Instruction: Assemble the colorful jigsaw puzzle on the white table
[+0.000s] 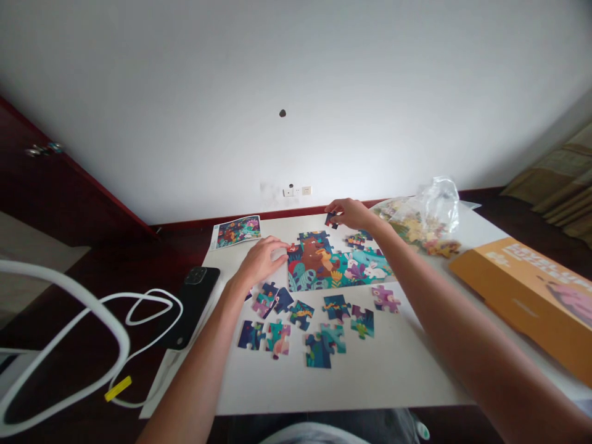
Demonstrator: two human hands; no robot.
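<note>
Right hand (350, 214) beyond the joined part of the puzzle (319, 265), with fingers clamped on one dark puzzle piece (330, 220), near the far edge of the table (393, 370). Left hand (263, 258) at the left edge of the joined part; fingers pinching or only resting there, cannot tell. Better to hold the piece lightly by its border, and so keep its picture visible. Compare its colours with the printed sheet (238, 231) at the far left. Match tabs with gaps before pressing, and press flat, without force. Avoid brushing the loose pieces (278, 338) on the near side.
</note>
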